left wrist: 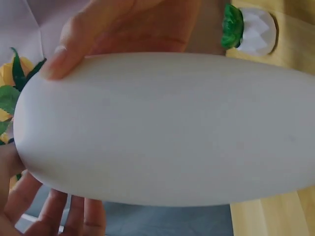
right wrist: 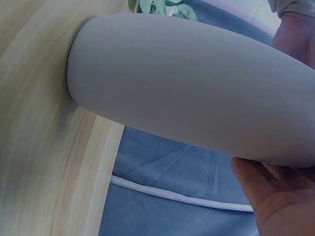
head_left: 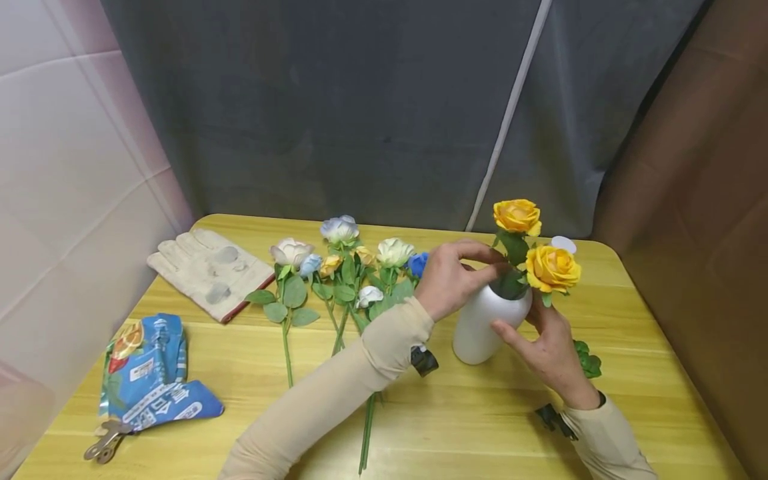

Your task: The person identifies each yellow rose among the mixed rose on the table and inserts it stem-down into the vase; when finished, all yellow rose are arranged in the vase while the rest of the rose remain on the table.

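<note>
A white vase [head_left: 480, 327] stands on the table, its base touching the wood in the right wrist view. Two yellow roses rise from its mouth, an upper rose [head_left: 517, 217] and a lower rose [head_left: 553, 268] leaning right. My left hand [head_left: 450, 277] is at the rim, thumb and index finger pinching a rose among its leaves, the contact partly hidden. My right hand [head_left: 549, 347] holds the vase's right side, thumb in front and fingers behind. In the left wrist view the right thumb [left wrist: 56, 64] presses the vase wall near the top, with left fingers [left wrist: 51, 209] beside it.
Several artificial flowers [head_left: 342, 267], white, blue and pale yellow, lie left of the vase. Farther left are a work glove [head_left: 210, 270], a blue packet [head_left: 156, 373] and a metal clip [head_left: 108, 441]. A potted succulent [head_left: 588, 360] stands behind my right hand. A dark curtain [head_left: 336, 113] hangs behind the table.
</note>
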A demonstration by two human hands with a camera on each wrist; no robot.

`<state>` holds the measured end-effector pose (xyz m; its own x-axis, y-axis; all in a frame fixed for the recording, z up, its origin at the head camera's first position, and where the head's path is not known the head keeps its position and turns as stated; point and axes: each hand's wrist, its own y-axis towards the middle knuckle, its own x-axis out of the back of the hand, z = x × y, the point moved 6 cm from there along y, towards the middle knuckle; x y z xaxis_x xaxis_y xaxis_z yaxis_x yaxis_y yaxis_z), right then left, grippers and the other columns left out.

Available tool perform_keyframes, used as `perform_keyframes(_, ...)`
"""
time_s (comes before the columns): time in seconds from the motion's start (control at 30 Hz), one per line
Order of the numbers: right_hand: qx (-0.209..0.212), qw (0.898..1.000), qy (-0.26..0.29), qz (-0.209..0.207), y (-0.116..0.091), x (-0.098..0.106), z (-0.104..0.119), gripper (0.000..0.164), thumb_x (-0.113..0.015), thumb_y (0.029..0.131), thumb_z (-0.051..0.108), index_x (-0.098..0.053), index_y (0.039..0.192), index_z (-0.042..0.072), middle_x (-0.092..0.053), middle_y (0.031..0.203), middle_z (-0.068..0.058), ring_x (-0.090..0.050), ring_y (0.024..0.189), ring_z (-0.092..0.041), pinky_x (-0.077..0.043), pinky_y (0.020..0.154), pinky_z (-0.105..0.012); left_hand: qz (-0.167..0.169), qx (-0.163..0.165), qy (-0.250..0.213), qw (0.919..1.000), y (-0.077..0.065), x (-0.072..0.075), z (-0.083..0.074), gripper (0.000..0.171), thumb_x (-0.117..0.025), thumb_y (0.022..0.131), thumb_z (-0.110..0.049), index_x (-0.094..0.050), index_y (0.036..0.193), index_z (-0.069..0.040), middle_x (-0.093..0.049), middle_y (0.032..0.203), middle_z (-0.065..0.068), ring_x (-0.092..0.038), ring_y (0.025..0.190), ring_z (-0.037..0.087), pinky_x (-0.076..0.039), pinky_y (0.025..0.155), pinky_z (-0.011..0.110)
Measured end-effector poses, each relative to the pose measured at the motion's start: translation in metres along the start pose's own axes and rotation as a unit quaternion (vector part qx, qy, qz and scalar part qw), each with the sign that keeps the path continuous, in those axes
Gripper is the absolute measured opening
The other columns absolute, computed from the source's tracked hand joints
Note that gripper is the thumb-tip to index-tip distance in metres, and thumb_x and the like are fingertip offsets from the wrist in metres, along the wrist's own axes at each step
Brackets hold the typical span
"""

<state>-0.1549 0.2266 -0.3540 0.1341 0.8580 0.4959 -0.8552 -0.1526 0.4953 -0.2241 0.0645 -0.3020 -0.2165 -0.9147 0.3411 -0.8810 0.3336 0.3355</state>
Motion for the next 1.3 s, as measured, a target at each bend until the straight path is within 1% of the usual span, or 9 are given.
perform_keyframes(0.1,0.0,1.0,-0.001,0.001,0.0,0.0,0.0,0.083,-0.077,0.083,-0.008,-0.041,0.156,0.013,-0.057,0.144,-0.013,-0.058,0.12,0.006,-0.049,0.096,-0.009,-0.021,0.015,0.001,0.9997,-0.001,0.002,0.001,0.013,-0.08,0.091,-0.021,-0.081,0.1,-0.012,-0.077,0.109,-0.001,-0.072,0.094,0.009,-0.057,0.074,0.015)
perform_keyframes(0.23,-0.006,1.0,-0.012,0.004,0.0,0.0,0.0,0.08,-0.077,0.085,-0.005,-0.041,0.155,0.01,-0.057,0.145,-0.016,-0.056,0.121,0.009,-0.048,0.096,-0.007,-0.039,0.025,-0.012,0.9988,-0.001,0.004,0.001,0.008,-0.08,0.09,-0.015,-0.081,0.096,-0.01,-0.078,0.105,0.0,-0.071,0.095,0.009,-0.057,0.076,0.015)
perform_keyframes(0.37,-0.011,1.0,-0.022,0.003,0.0,0.0,0.0,0.078,-0.078,0.086,-0.003,-0.041,0.154,0.007,-0.057,0.145,-0.019,-0.054,0.121,0.011,-0.047,0.095,-0.006,-0.04,0.023,-0.017,0.9988,0.0,0.004,0.001,0.007,-0.079,0.089,-0.01,-0.081,0.096,-0.009,-0.08,0.1,0.003,-0.072,0.095,0.012,-0.057,0.077,0.016)
perform_keyframes(0.6,-0.015,1.0,-0.026,0.004,-0.001,0.001,0.0,0.08,-0.078,0.086,-0.002,-0.04,0.155,0.009,-0.056,0.146,-0.018,-0.054,0.121,0.011,-0.047,0.095,-0.006,-0.031,0.03,-0.024,0.9988,0.0,0.005,0.003,0.006,-0.079,0.089,-0.013,-0.081,0.095,-0.01,-0.08,0.096,0.002,-0.072,0.089,0.01,-0.057,0.075,0.018)
perform_keyframes(0.8,-0.022,0.999,-0.025,0.007,-0.001,0.0,0.0,0.081,-0.078,0.087,-0.001,-0.039,0.156,0.012,-0.056,0.147,-0.017,-0.053,0.123,0.011,-0.047,0.096,-0.006,-0.039,0.032,-0.057,0.9971,-0.004,0.013,0.009,0.01,-0.079,0.092,-0.022,-0.08,0.096,-0.013,-0.079,0.097,0.0,-0.072,0.088,0.011,-0.059,0.077,0.021)
perform_keyframes(0.9,-0.027,0.999,-0.024,0.009,-0.001,0.0,0.0,0.079,-0.078,0.087,0.0,-0.039,0.156,0.011,-0.056,0.146,-0.017,-0.053,0.122,0.011,-0.046,0.096,-0.006,-0.053,0.037,-0.059,0.9962,-0.008,0.025,0.016,0.014,-0.079,0.092,-0.028,-0.08,0.097,-0.015,-0.079,0.096,-0.001,-0.073,0.089,0.014,-0.059,0.078,0.024)
perform_keyframes(1.03,-0.031,0.999,-0.025,0.008,-0.001,0.001,0.0,0.077,-0.078,0.087,0.001,-0.041,0.154,0.009,-0.058,0.144,-0.018,-0.053,0.121,0.012,-0.046,0.095,-0.006,-0.073,0.036,-0.035,0.9961,-0.015,0.049,0.028,0.015,-0.079,0.092,-0.029,-0.08,0.098,-0.015,-0.079,0.094,-0.001,-0.072,0.087,0.013,-0.059,0.08,0.027)
perform_keyframes(1.2,-0.028,0.999,-0.022,0.007,-0.001,0.001,0.0,0.076,-0.078,0.087,0.0,-0.042,0.153,0.008,-0.058,0.144,-0.019,-0.054,0.121,0.011,-0.046,0.096,-0.006,-0.097,0.035,0.015,0.9946,-0.031,0.087,0.047,0.015,-0.079,0.093,-0.026,-0.08,0.103,-0.015,-0.079,0.099,0.001,-0.073,0.086,0.014,-0.06,0.077,0.03)
perform_keyframes(1.3,-0.028,0.999,-0.02,0.007,-0.001,0.001,-0.001,0.077,-0.077,0.086,-0.001,-0.041,0.154,0.008,-0.057,0.145,-0.019,-0.053,0.122,0.011,-0.046,0.097,-0.006,-0.099,0.036,0.056,0.9928,-0.045,0.109,0.06,0.017,-0.077,0.094,-0.025,-0.079,0.107,-0.013,-0.078,0.1,0.003,-0.073,0.085,0.017,-0.06,0.074,0.032)
